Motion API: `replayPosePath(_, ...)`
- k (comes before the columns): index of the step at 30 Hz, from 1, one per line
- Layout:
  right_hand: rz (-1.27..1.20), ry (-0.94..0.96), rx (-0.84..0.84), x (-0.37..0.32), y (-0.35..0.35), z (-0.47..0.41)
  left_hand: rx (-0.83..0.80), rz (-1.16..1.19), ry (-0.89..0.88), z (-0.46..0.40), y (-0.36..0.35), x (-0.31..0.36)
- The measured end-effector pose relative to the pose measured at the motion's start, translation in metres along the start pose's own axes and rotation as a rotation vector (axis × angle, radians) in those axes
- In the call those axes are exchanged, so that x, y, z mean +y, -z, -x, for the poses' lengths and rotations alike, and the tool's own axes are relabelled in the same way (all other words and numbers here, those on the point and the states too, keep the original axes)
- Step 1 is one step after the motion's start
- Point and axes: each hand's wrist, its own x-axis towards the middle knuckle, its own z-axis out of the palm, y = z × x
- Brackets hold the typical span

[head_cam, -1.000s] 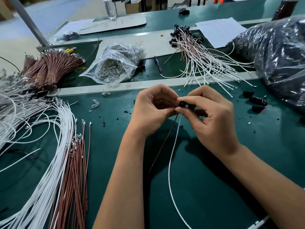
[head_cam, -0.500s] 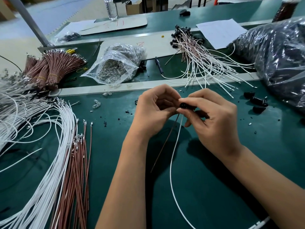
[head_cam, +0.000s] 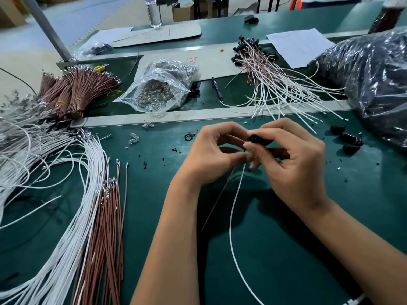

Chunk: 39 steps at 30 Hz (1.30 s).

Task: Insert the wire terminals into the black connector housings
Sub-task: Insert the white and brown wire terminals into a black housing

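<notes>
Over the middle of the green mat, my right hand (head_cam: 293, 164) pinches a small black connector housing (head_cam: 256, 138) between thumb and forefinger. My left hand (head_cam: 213, 155) meets it from the left, fingers curled, pinching the wire ends just under the housing. A white wire (head_cam: 231, 216) and a brown wire (head_cam: 218, 201) hang from the hands down onto the mat. The terminals themselves are hidden by my fingers.
Loose white wires (head_cam: 66, 194) and brown wires (head_cam: 108, 227) fan across the left. Finished assemblies (head_cam: 275, 84) lie behind, beside a clear bag of parts (head_cam: 158, 89). Spare black housings (head_cam: 348, 138) sit right, under a big dark plastic bag (head_cam: 374, 80). Bundled brown wires (head_cam: 72, 91) at far left.
The hands stay together at the housing; my right fingers have shifted slightly so more of the black housing shows. The wires hang as before.
</notes>
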Motion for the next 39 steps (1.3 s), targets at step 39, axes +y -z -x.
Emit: replayPosePath(39, 0.206, 0.162, -0.896, -0.032, -0.216, -0.105, 1.884, -0.005, -0.027, 0.022, 0.075, -0.004)
